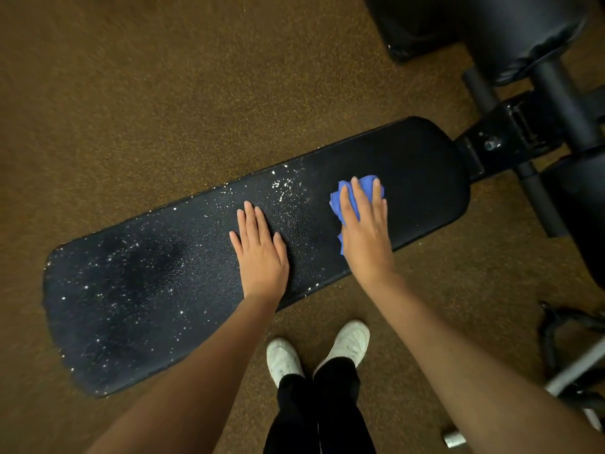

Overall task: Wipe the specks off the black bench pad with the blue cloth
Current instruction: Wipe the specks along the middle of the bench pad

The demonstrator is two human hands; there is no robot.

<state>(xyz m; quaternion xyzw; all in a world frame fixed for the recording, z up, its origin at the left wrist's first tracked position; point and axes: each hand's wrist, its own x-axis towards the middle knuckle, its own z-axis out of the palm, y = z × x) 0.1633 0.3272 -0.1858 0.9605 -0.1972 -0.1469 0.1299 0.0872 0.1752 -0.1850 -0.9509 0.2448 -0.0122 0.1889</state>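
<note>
Black textured bench pad (425,165) runs long-ways from lower left to upper right across the view, over brown speckled flooring (131,93). The person stands at its near long edge, white shoes (350,342) showing below.

Right hand (365,224) lies flat, fingers spread, palm pressing the bunched blue cloth (350,191) onto the pad; the cloth sticks out past the fingertips and at the thumb side. Not a pinch grip, more a flat press. Whether any finger curls into the cloth cannot be told. Left hand (260,249) is open, palm down, holding nothing, resting bare on the pad just left of the right hand, probably bracing.

Key relation: the stretch of pad to the right of the cloth, toward the metal frame bracket (491,144), looks clean. The white specks (283,185) all lie to the left of the cloth: a dense cluster near the far edge between the two hands, then scattered along the pad to the lower-left end. So the remaining work lies left of the right hand, along the pad's long axis. The left hand is nearer the specks but sits in the cloth's path, on speckled surface; it likely has to lift or shift left before the next stroke. Roughly a third of the pad appears done.
</note>
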